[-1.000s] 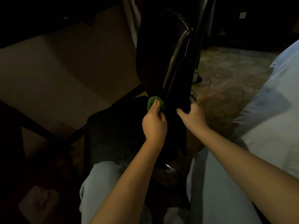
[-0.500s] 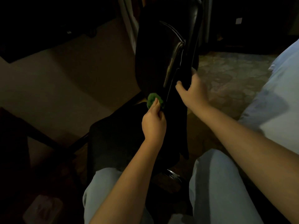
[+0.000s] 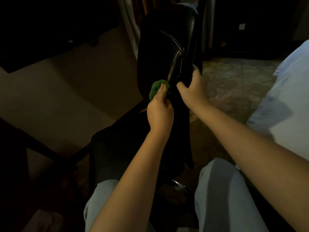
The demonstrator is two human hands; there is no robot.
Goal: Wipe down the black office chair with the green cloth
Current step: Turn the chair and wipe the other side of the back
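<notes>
The black office chair [image 3: 155, 52] stands in front of me, its glossy backrest seen edge-on and its dark seat lower left. My left hand [image 3: 159, 111] grips the bunched green cloth [image 3: 156, 88] and presses it against the lower front of the backrest. My right hand [image 3: 194, 90] grips the rear edge of the backrest just to the right of the cloth, thumb on the near side, fingers wrapped behind.
A pale bed or sheet [image 3: 284, 101] fills the right side. My knees in light trousers [image 3: 222, 190] are at the bottom. A dark table edge [image 3: 41, 148] crosses the lower left. Curtains [image 3: 128, 22] hang behind the chair. The room is dim.
My right hand moved up from the lower backrest edge to a higher grip. The left hand with the cloth stays near the same spot, the cloth showing a little more.
</notes>
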